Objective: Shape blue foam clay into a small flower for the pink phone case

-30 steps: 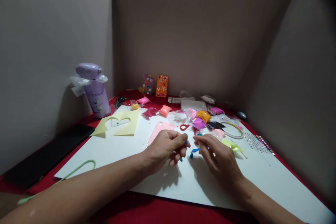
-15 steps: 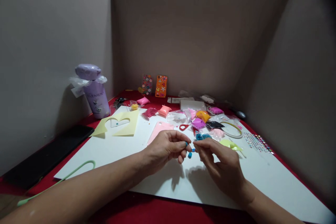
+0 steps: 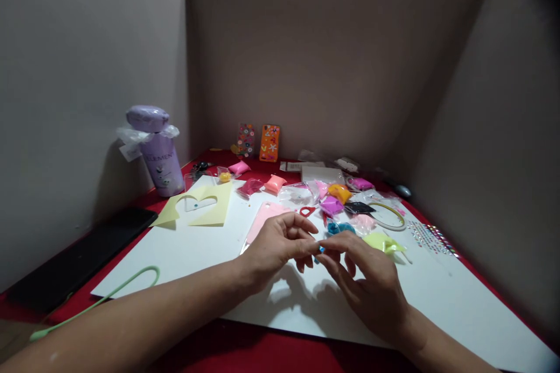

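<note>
Above the white board (image 3: 192, 262), my left hand (image 3: 280, 245) has its thumb and index finger pinched, and the fingertips of my right hand (image 3: 367, 268) meet it. A small bit of blue clay (image 3: 321, 250) shows at the fingertips; which fingers hold it is partly hidden. My right hand's thumb and index finger are close together around that spot. Just behind the hands lie a bag of blue clay (image 3: 340, 228), red-handled scissors (image 3: 307, 211) and a pink phone case (image 3: 265, 218), partly covered by my left hand.
Colored clay packets (image 3: 331, 205) lie behind the hands. A yellow heart-cutout paper (image 3: 214, 213), purple bottle (image 3: 164, 166) and black slab (image 3: 83, 259) are at left. Rhinestones (image 3: 431, 240) and a tape ring (image 3: 394, 224) lie right. Two decorated phone cases (image 3: 269, 143) stand at the back.
My hands have come together, and their fingertips now meet. The blue bit seen between my left fingertips is now mostly covered.
</note>
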